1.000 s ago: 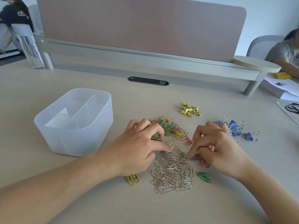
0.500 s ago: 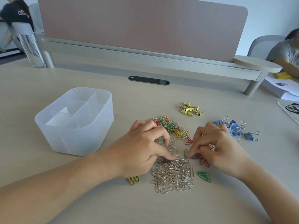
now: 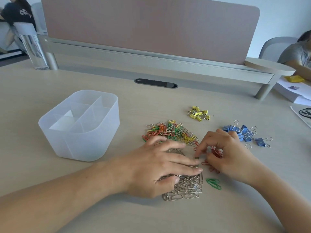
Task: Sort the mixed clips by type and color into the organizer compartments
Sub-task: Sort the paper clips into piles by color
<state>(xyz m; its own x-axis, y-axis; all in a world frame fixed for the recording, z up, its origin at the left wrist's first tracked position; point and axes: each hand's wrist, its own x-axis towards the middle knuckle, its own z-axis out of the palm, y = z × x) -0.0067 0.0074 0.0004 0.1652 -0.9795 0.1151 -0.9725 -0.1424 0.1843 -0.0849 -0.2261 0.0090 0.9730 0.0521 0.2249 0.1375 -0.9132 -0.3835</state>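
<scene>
Silver clips (image 3: 188, 189) right of the organizer (image 3: 79, 145) are pinned under the flat left hand (image 3: 156, 167), so red clips (image 3: 217, 153) are pinched apart by the right hand (image 3: 232, 158).

We enter two items.

1. Left hand (image 3: 156, 167): bare, with the left forearm (image 3: 67, 195) bare as far as the lower left edge of view. The thumbnail is short and plain.
2. Right hand (image 3: 225, 153): bare, with the right forearm (image 3: 277, 195) bare as far as the lower right corner. Its fingertips are blurred.

Sorted clip piles (image 3: 188, 189), empty translucent organizer (image 3: 80, 142)
</scene>
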